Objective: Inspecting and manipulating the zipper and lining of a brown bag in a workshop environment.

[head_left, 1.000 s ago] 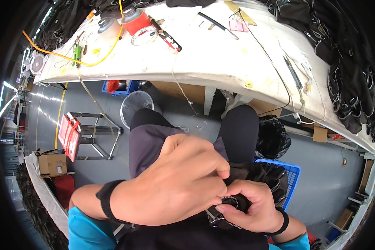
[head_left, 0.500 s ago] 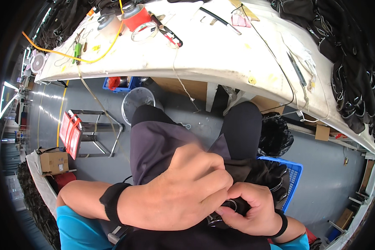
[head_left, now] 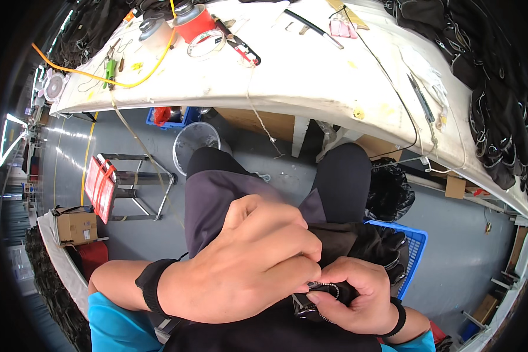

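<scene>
Low over my lap, my right hand (head_left: 362,293) pinches a black piece with a silver, toothed curved edge (head_left: 337,288) between thumb and forefinger. My left hand (head_left: 252,261) meets it from the left, fingers curled and tips pressed together at the edge of this piece. Its back hides whatever those fingertips grip. Beneath the hands, dark cloth (head_left: 333,242) spreads over my lap and reaches right toward more black pieces (head_left: 387,249).
A blue crate (head_left: 415,249) stands by my right thigh. Ahead is a white-covered table (head_left: 217,85) with a red can (head_left: 193,24), tape roll (head_left: 206,44), cutters and cords. Left are a bin (head_left: 185,155) and a stool (head_left: 101,188); black goods (head_left: 501,117) pile up at far right.
My left hand has shifted slightly left and its fingers have tilted, showing more of the toothed edge. My right hand keeps its pinch, almost unmoved.
</scene>
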A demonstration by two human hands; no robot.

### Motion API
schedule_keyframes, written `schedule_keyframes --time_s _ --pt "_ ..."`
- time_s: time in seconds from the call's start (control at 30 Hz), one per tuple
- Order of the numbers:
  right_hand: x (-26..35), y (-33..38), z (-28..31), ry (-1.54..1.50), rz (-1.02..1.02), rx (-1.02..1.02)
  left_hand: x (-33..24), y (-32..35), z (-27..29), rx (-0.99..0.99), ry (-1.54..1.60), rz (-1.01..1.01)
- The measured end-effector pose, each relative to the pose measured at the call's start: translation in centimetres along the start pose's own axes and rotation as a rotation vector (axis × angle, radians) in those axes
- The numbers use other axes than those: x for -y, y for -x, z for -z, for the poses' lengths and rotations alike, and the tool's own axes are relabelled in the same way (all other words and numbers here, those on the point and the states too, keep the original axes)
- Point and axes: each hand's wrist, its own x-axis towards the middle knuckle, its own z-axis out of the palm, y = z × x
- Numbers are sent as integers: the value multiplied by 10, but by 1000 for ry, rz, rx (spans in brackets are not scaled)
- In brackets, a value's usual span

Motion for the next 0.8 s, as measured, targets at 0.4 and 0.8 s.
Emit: schedule_keyframes --time_s 0.4,0.8 --pt "2 -5 0 107 0 68 -9 -20 10 317 -117 -57" --pt "-4 1 2 17 -86 64 2 -17 -6 196 -114 -157"
